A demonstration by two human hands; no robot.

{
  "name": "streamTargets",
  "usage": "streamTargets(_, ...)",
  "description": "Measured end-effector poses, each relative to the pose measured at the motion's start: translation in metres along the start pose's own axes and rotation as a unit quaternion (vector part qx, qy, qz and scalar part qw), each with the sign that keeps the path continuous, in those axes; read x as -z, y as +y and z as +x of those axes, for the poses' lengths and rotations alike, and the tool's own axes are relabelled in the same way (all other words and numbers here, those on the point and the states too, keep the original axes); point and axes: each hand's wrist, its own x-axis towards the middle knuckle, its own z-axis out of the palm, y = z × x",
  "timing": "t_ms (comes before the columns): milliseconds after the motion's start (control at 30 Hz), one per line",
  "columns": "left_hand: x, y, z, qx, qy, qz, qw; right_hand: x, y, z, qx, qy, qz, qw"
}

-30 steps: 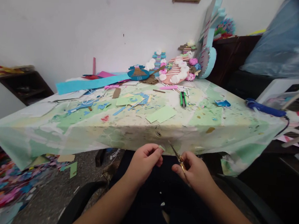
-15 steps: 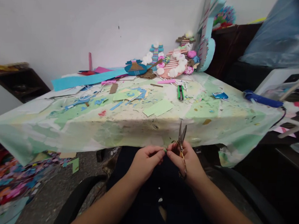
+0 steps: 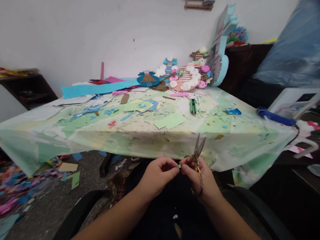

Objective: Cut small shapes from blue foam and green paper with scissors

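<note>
Between the fingertips of both hands is a tiny piece of green paper [image 3: 179,166], just in front of the table edge. My left hand [image 3: 160,173] pinches it from the left, thumb against fingers. My right hand [image 3: 200,175] has its thumb and fingertips at the piece's other side. Scissors [image 3: 198,149] hang on that same right hand, blades pointing up and slightly apart, with the handle loops partly hidden by the fingers. On the table ahead lie light green paper sheets [image 3: 170,121].
A patterned cloth covers the table [image 3: 136,140]. On it are a green-and-black cutter [image 3: 193,106], a blue packet [image 3: 233,111], a blue glue gun [image 3: 276,117], paper scraps [image 3: 141,106] and decorated craft figures [image 3: 185,77]. Coloured scraps [image 3: 12,193] cover the floor at left.
The view has tilted up slightly, showing a hanging wooden piece on the wall. More of the green piece shows between my fingertips; both hands stay close together and the scissors remain in the right.
</note>
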Motion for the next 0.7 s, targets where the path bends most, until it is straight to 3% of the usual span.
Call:
streamTargets(133,-0.005,-0.003,-0.003,0.005,-0.036,0.008,0.999,0.007,-0.001,-0.009,-0.006,0.005,0.023,1.000)
streamTargets(400,-0.005,0.003,-0.004,0.072,-0.118,-0.090,0.986,0.010,-0.006,-0.016,0.013,-0.027,0.039,0.999)
streamTargets(700,-0.007,-0.004,-0.006,0.090,-0.091,-0.155,0.980,-0.001,-0.005,-0.017,0.031,-0.005,0.033,0.999)
